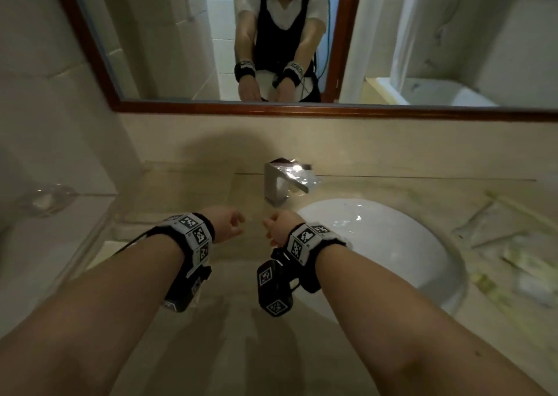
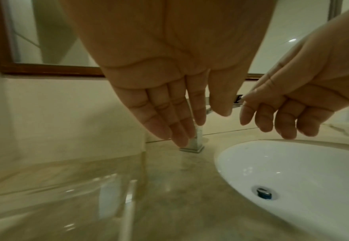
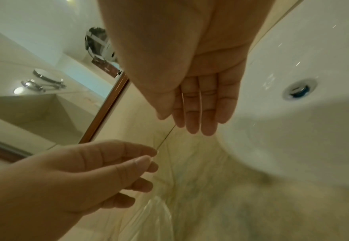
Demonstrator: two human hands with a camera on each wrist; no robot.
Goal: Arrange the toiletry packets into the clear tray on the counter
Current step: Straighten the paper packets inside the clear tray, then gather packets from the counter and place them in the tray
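From where I sit, I'd say the job has hardly started. My left hand (image 1: 225,225) and right hand (image 1: 279,226) hang side by side over the table (image 1: 211,335), close to each other but not touching, just short of the chrome faucet (image 1: 277,181). Both wrist views show the fingers (image 2: 169,117) fairly straight and loose, a little bent at the tips on the right one, and nothing is held in either; both are released and free.

The toiletry packets (image 1: 519,262) lie scattered on the table well off to the right of my right hand, beyond the white sink basin (image 1: 392,244). They are blurred in the head view, pale with greenish print, and I cannot count them or tell what each one is. None of them looks to have been moved toward the tray.

The clear tray (image 2: 112,195) sits below and to the left of my left hand, on the near left part of the table. The left wrist view shows its transparent wall and glints along the edges; I can see nothing lying inside it, though the plastic is hard to read through the blur.

So my judgement is that every packet is yet to be fetched. What is left is reaching across the basin to the right and carrying the packets back to the left.
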